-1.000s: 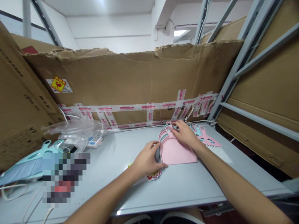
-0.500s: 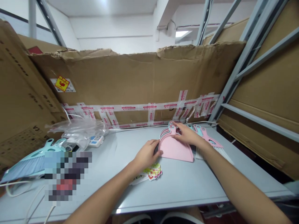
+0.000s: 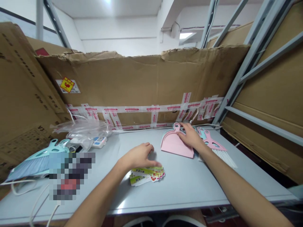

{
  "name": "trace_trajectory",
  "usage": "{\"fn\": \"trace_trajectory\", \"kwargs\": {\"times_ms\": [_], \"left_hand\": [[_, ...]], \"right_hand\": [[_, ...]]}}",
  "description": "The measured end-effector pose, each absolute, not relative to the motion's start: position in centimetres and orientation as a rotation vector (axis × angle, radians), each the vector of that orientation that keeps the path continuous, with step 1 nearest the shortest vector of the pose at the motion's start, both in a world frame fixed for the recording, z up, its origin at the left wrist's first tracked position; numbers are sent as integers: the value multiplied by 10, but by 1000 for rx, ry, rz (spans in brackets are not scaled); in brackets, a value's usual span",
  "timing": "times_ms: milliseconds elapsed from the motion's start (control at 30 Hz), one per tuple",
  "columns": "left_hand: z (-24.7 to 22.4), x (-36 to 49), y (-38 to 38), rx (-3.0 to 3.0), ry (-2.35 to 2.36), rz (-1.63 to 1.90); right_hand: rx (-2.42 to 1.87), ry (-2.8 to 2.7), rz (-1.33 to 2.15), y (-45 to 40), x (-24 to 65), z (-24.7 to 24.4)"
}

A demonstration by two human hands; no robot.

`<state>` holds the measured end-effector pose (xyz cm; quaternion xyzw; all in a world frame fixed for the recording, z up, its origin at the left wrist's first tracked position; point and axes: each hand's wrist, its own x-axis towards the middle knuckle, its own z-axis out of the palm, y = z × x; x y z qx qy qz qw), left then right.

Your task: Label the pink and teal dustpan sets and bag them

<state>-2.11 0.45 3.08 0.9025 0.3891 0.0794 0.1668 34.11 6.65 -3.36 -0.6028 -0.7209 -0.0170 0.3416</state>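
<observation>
R hand (image 3: 190, 136) lies spread, palm down, on pink plastic dustpan (image 3: 172, 142), which sits flat on grey table (image 3: 189, 189), pink brush (image 3: 209, 142) just beside it. L hand (image 3: 139, 156), fingers loosely curled, holds nothing, hovers just above stack of printed labels (image 3: 147, 176) near table's front edge.

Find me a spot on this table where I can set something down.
The widest free patch of the grey table lies in front of the pink dustpan, right of the label stack. Another sits between the plastic bag and the left hand. It's crowded at back right, around the right hand and pink brush.
</observation>
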Motion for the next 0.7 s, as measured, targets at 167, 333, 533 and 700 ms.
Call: {"fn": "trace_trajectory", "kwargs": {"times_ms": [167, 333, 533, 700], "left_hand": [[34, -32, -3, 2399, 1062, -53], [34, -35, 4, 2314, 1142, -29], [36, -70, 32, 2243, 1503, 39], [19, -110, 58, 1828, 1573, 768]], "right_hand": [[-1611, -1884, -31, 65, 339, -37], [-1621, -1899, -23, 66, 338, -44], [-1662, -1896, -33, 64, 337, -45], [-1733, -1884, 13, 64, 337, -43]]}}
